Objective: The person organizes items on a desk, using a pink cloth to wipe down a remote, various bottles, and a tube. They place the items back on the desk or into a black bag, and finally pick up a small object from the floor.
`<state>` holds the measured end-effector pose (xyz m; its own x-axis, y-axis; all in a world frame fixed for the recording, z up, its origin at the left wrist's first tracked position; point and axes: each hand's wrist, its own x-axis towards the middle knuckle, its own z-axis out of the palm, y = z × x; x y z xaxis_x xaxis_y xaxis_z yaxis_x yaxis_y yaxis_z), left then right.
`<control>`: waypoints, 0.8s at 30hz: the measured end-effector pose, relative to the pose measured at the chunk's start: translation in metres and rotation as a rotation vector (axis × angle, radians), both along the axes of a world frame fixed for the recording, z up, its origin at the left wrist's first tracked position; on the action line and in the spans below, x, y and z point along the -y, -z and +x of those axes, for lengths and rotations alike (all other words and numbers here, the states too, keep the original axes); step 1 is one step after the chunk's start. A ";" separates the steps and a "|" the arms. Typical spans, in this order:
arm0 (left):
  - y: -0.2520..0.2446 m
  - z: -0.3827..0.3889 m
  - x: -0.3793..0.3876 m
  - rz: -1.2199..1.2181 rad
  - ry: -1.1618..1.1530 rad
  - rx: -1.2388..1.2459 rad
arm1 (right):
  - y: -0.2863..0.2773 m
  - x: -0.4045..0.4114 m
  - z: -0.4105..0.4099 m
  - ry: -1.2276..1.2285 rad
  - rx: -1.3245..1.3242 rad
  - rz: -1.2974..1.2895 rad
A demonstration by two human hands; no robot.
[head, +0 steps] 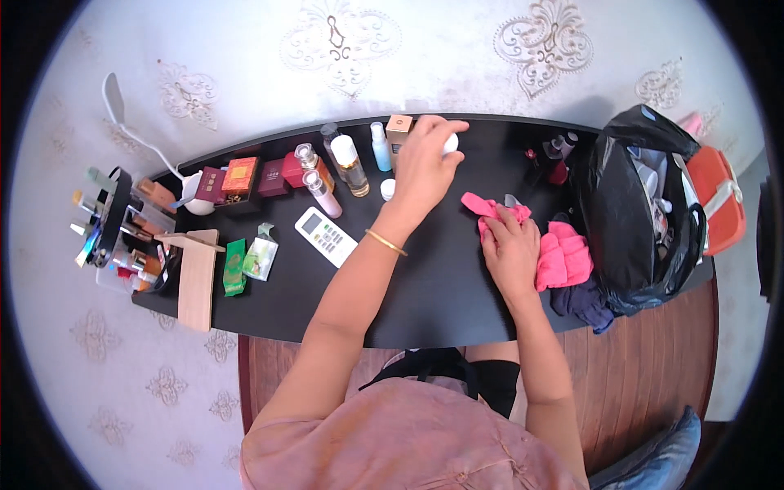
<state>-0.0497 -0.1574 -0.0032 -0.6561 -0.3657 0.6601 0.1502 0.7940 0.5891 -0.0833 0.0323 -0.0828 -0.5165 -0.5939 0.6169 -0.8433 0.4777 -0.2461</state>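
Observation:
My left hand [429, 162], with a gold bangle at the wrist, reaches to the back of the black desk [441, 275]. Its thumb and fingers are around a small white item [451, 144], mostly hidden by the hand. A tan box [399, 127] stands just behind that hand, beside a light-blue bottle [380, 147]. A small white jar [388, 189] is near the wrist. My right hand [509, 242] rests on a crumpled pink cloth [479, 203]; whether its fingers grip the cloth is unclear. A folded pink cloth [565, 256] lies right beside it, over a dark cloth [585, 304].
A white remote control [326, 236], cosmetic bottles [350, 165], green packets [234, 267] and a wooden stand [196, 282] are to the left. An open black plastic bag [631, 226] fills the right end, beside an orange container [716, 199]. Dark bottles [554, 150] stand at the back right.

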 end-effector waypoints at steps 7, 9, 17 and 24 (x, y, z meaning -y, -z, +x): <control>0.034 -0.021 0.015 -0.147 -0.097 0.115 | 0.002 0.003 0.000 0.061 0.096 -0.053; 0.038 -0.020 0.018 -0.152 -0.106 0.122 | 0.002 0.003 0.001 0.056 0.116 -0.052; 0.009 0.023 -0.003 -0.288 -0.115 -0.004 | 0.003 -0.002 -0.003 0.067 0.095 -0.062; 0.029 0.081 0.044 -0.259 -0.293 0.276 | -0.001 -0.001 0.002 0.038 0.128 -0.054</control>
<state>0.0313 -0.2013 -0.0318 -0.7135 -0.4078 0.5697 -0.2363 0.9056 0.3523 -0.0818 0.0329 -0.0817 -0.6140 -0.5402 0.5754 -0.7853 0.4915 -0.3764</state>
